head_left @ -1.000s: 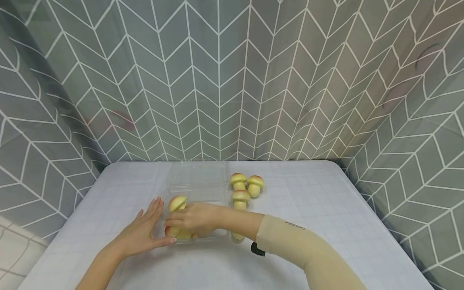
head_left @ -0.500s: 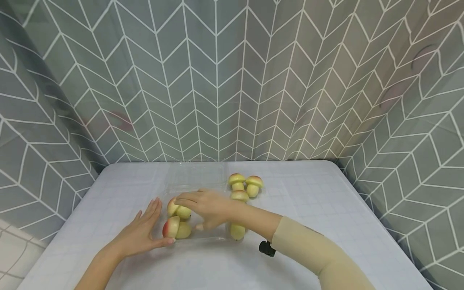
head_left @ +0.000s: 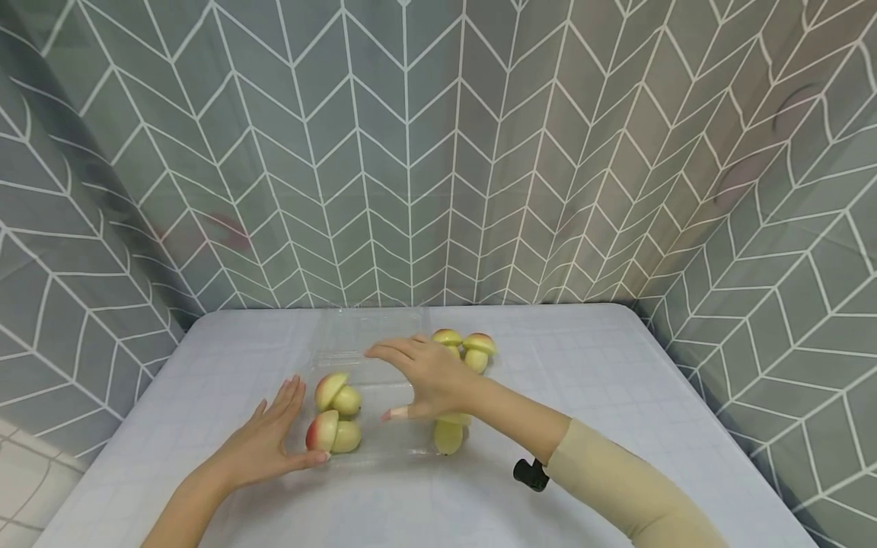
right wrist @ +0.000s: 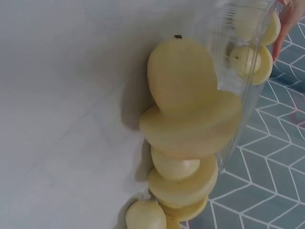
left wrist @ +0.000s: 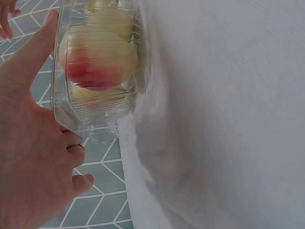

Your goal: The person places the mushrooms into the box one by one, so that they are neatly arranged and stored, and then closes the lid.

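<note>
A clear plastic clamshell box (head_left: 390,449) lies with its lid (head_left: 373,327) folded back. Two yellow mushroom-shaped pieces with reddish caps, a near one (head_left: 333,432) and a far one (head_left: 338,394), lie on their sides in its left part. My left hand (head_left: 263,441) rests against the box's left side, fingers straight and thumb at the front corner; the left wrist view shows it along the rim. My right hand (head_left: 438,377), fingers spread and holding nothing, hovers over the box's right side. It partly covers the mushroom-shaped pieces beyond, whose nearest one (right wrist: 181,76) fills the right wrist view.
Right of the box, several more mushroom-shaped pieces form a rough line, with one (head_left: 477,352) set off at the far right. A white cloth covers the table (head_left: 582,380). Behind it hangs a grey curtain (head_left: 438,190) with white zigzag lines.
My right hand has let go of a mushroom-shaped piece in the box's left part, then moved right, opening its fingers. My left hand has stayed at the box's side.
</note>
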The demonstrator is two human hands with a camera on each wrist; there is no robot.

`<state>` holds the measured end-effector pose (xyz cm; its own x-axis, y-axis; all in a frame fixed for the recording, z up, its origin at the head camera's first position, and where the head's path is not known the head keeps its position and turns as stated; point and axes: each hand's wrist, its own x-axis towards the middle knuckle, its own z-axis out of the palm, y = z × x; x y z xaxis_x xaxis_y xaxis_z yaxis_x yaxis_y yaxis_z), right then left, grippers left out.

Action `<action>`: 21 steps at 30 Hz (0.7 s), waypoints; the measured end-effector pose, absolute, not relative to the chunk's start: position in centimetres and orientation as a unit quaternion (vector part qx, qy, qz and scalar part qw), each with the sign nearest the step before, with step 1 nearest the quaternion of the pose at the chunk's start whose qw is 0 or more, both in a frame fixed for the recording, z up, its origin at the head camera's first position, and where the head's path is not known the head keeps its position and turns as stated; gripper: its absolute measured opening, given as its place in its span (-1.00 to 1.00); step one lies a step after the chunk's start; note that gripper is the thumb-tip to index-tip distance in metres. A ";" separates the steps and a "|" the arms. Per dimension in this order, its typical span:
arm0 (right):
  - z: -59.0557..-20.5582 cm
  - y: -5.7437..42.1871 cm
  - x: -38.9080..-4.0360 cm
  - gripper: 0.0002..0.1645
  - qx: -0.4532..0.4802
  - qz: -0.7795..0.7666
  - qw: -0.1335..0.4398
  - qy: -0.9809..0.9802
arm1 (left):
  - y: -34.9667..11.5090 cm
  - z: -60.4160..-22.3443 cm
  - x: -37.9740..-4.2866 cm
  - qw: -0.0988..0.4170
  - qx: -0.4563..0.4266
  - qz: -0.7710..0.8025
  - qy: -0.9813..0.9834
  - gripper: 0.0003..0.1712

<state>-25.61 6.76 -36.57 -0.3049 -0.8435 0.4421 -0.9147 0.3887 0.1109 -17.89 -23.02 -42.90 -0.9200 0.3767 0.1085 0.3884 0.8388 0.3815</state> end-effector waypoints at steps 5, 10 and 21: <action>-36.3 8.1 -25.7 0.08 0.538 0.113 0.273 -0.790 | -23.0 -42.9 -17.8 0.015 -0.198 -0.202 -0.959 0.36; -36.1 9.6 -26.1 0.11 0.522 0.135 0.294 -0.789 | -22.9 -42.9 -17.8 0.014 -0.198 -0.205 -0.958 0.36; -35.7 12.8 -26.5 0.10 0.488 0.175 0.304 -0.799 | -23.0 -42.9 -17.9 0.017 -0.199 -0.207 -0.958 0.35</action>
<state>-26.48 12.77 -35.70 -0.3387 -0.6739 0.6565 -0.8863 0.4628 0.0178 -17.88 -22.95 -42.92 -0.9200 0.3748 0.1146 0.3886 0.8347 0.3902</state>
